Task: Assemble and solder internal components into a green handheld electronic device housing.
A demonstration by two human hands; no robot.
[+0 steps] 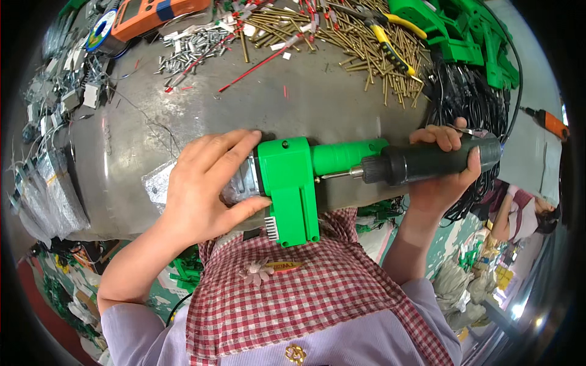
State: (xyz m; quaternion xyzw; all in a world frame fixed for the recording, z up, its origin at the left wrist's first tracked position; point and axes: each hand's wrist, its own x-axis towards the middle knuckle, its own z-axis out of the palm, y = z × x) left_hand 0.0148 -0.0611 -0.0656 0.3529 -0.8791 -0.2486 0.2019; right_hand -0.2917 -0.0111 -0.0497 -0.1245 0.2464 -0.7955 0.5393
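My left hand (198, 186) is closed round the grey metal front end of a green power tool body (287, 168) at the table's near edge. A plain green cylindrical part (345, 157) extends from the body toward the right. In my right hand (434, 194) lies a black electric screwdriver (421, 163), held level. Its bit (339, 175) points left, and the tip meets a small screw head at the right side of the green body. The fingers of my right hand wrap round the screwdriver's barrel.
Long brass-coloured screws (274, 25) and short silver screws (195, 52) lie in heaps at the back. Yellow-handled pliers (390, 52) rest there. Black cables (470, 91) and green housings (445, 30) pile up at right. Small wired parts (73, 79) crowd the left. Another person (522, 213) sits far right.
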